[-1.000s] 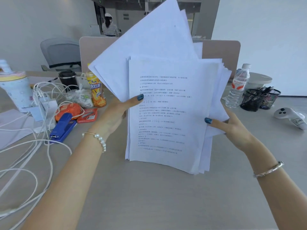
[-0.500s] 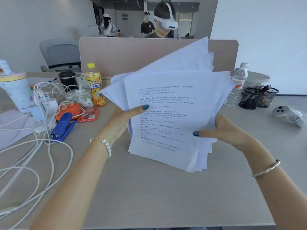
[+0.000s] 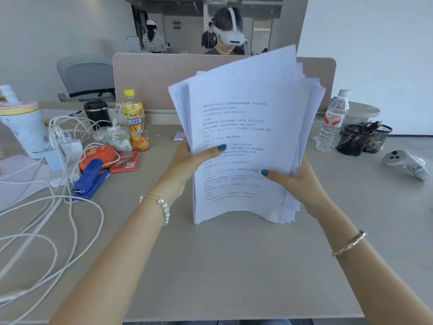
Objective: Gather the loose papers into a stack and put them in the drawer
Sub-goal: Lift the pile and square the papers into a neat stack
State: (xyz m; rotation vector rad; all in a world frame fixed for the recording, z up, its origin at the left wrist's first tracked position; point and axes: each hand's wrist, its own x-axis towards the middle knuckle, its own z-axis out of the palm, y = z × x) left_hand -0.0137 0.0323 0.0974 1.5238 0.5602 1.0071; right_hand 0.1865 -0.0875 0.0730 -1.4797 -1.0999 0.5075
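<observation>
A thick bundle of white printed papers (image 3: 243, 127) stands nearly upright, its bottom edge resting on the desk (image 3: 222, 266). The sheets are uneven, fanned out at the top right. My left hand (image 3: 187, 160) grips the bundle's left edge, thumb across the front page. My right hand (image 3: 297, 181) holds the right edge lower down, thumb also on the front. No drawer is in view.
Left of the papers lie white cables (image 3: 54, 207), a blue stapler (image 3: 90, 179), an orange tea bottle (image 3: 136, 120) and a tumbler (image 3: 23, 127). To the right stand a water bottle (image 3: 332, 120), mesh pen cups (image 3: 363, 139) and a white controller (image 3: 407, 164). A partition (image 3: 150, 80) backs the desk; a person sits behind it.
The splayed sheets have been drawn together into a tighter, more upright bundle. Its bottom edge has come down onto the desk, and both hands have shifted along the sides.
</observation>
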